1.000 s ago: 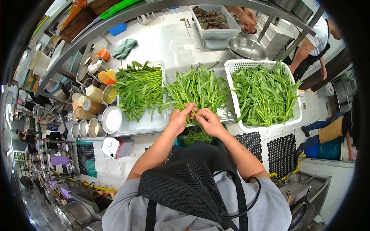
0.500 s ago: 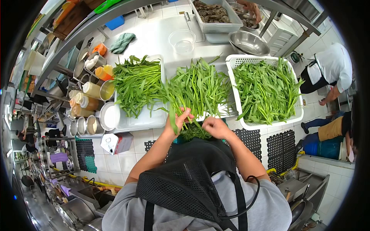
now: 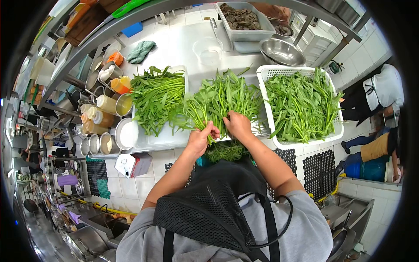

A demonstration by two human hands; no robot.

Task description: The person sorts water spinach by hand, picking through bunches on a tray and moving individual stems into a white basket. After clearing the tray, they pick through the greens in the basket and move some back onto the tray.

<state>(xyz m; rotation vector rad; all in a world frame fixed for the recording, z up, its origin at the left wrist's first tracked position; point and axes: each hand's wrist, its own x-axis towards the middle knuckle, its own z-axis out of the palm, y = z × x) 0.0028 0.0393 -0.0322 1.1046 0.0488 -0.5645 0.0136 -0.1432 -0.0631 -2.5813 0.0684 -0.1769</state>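
Three masses of long, slender green stems with narrow pointed leaves lie on the brushed-metal worktop; clock positions are taken from the wearer, facing 12. The loose central pile (image 3: 235, 94) is at 12 o'clock. A flat-laid heap (image 3: 159, 94) occupies a shallow translucent plastic tray (image 3: 152, 140) at 11 o'clock. A tangled heap (image 3: 301, 105) fills a white perforated plastic basket (image 3: 260, 89) between 1 and 2 o'clock. A round, polished steel bowl (image 3: 283, 51) sits at 1 o'clock, beyond the basket. A crumpled green cloth (image 3: 141, 52) lies at 11 o'clock, beyond the tray.

Brown, lumpy contents (image 3: 240, 17) of the translucent rectangular tub (image 3: 251, 34) at 12 o'clock cannot be identified. Further green stems (image 3: 224, 150), below the worktop edge, are partly hidden by the black apron (image 3: 227, 174). A person in a white top (image 3: 384, 87) at 2 o'clock is partly lost in the dark lens border.

Hands: apart, near each other. Left hand (image 3: 204, 139): fingers curled closed around the lower stems of a small green bunch (image 3: 196, 111); leaves point to 12 o'clock. Right hand (image 3: 238, 125): fingers bent, fingertips against the central pile's lower stems; whether any stem is gripped cannot be told.
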